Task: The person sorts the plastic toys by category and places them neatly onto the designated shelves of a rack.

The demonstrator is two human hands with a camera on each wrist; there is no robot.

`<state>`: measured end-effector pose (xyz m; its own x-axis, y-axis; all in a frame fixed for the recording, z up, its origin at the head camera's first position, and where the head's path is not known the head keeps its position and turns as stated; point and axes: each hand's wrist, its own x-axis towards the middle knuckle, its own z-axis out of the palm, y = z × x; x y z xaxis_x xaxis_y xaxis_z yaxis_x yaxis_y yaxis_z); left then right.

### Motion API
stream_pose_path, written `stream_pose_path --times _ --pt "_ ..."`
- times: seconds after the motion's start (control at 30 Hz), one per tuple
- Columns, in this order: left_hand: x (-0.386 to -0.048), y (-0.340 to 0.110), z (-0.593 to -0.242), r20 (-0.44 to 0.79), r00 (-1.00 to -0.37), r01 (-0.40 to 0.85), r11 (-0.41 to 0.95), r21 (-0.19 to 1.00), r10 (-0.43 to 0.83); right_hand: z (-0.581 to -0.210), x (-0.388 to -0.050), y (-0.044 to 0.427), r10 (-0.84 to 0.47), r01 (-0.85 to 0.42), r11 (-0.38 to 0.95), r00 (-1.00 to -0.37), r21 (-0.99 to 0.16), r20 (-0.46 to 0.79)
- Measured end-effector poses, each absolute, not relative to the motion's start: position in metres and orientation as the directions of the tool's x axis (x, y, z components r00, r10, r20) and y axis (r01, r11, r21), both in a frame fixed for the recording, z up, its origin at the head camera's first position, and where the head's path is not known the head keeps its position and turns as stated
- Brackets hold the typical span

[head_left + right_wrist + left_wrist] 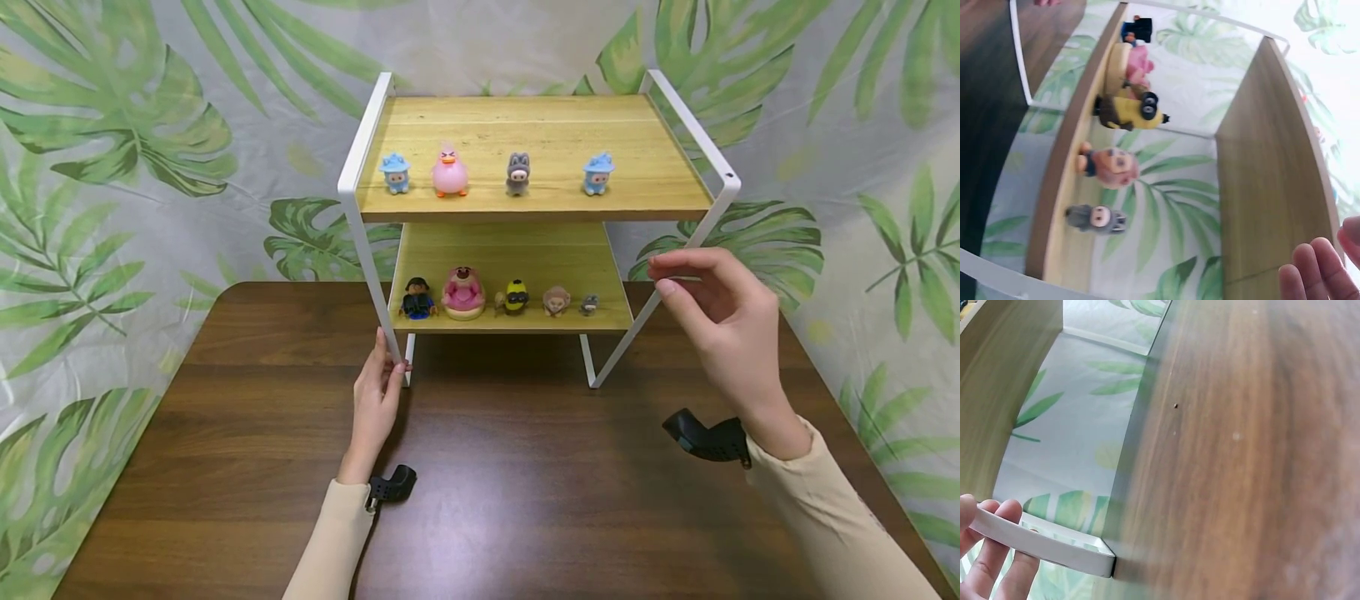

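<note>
A two-tier shelf with a white metal frame (pixel 365 262) and wood boards stands on the table. My left hand (pixel 377 406) holds the lower part of its left front leg (pixel 1041 544), with fingers and thumb on either side. My right hand (pixel 727 321) hovers by the right front leg, fingers bent loosely, nothing seen between them and the thumb; in the right wrist view its fingers (pixel 1322 269) show near the upper board. On the top board stand two blue-hatted figurines (pixel 395 173), a pink duck (pixel 450 172) and a grey rabbit-eared figurine (pixel 517 175).
The lower board carries a dark-capped figure (pixel 417 298), a pink bear (pixel 463 292), a yellow goggled figure (pixel 516 297), a brown figurine (pixel 557 301) and a small grey figurine (pixel 589 305). Brown table (pixel 487 492) extends below; a leaf-patterned cloth (pixel 112 167) hangs behind.
</note>
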<state>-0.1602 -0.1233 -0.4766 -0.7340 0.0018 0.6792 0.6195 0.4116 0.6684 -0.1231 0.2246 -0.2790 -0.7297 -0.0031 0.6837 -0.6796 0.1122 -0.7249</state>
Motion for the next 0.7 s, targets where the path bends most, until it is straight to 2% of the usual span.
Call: stream_pose_path --times 0.17,0.43,0.6,0.7 --pt "-0.149 -0.119 -0.456 0.673 -0.739 0.626 0.385 0.678 0.015 -0.291 -0.121 0.229 0.012 -0.668 0.141 -0.737 -0.731 0.676" --pt "-0.147 -0.122 -0.460 0.651 -0.757 0.612 0.396 0.685 0.044 -0.309 -0.115 0.237 0.048 -0.652 0.152 -0.746 -0.743 0.664" --pt "-0.151 -0.133 -0.479 0.579 -0.811 0.554 0.425 0.716 0.081 -0.318 -0.111 0.239 0.064 -0.633 0.275 -0.739 -0.724 0.671" --pt "-0.146 -0.137 -0.477 0.520 -0.849 0.500 0.468 0.729 0.096 -0.320 -0.107 0.237 0.079 -0.605 0.371 -0.735 -0.705 0.673"
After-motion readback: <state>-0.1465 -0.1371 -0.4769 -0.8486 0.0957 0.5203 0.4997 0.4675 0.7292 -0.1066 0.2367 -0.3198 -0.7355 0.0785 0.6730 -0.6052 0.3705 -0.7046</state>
